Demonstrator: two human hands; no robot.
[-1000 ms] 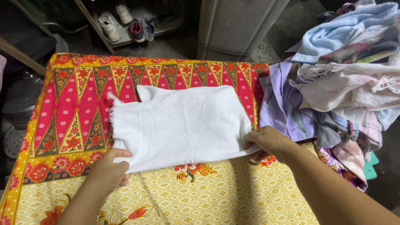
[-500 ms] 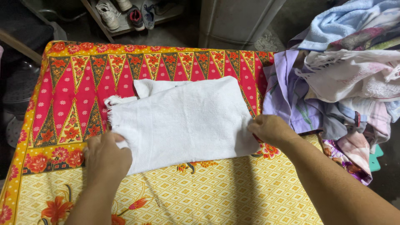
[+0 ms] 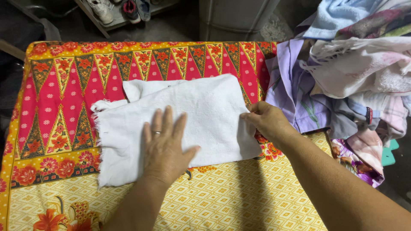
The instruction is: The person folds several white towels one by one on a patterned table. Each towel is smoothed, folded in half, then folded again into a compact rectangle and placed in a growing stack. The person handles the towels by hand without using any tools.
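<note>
The left hand has moved from the near left corner of the white towel up onto its middle. Its fingers are spread apart and lie flat on the towel, pressing it down. There is a ring on one finger. The right hand has stayed at the right edge of the towel. Its fingers are pinched together on that edge.

The towel is folded and lies across the middle of the table. Its left edge is a bit frayed, and one layer peeks out at the far left corner. Under it the table is covered with a bright cloth. The far part of the cloth is red and pink with pointy triangle shapes and little flowers. The near part is yellow with small diamonds and orange flowers.

On the right, just beside the towel, sits a big pile of laundry. A light purple piece is at the bottom, white and pink ones in the middle, and a pale blue towel on top. Far back on the floor, some shoes stand on a low rack, and a grey metal box stands behind the table.
</note>
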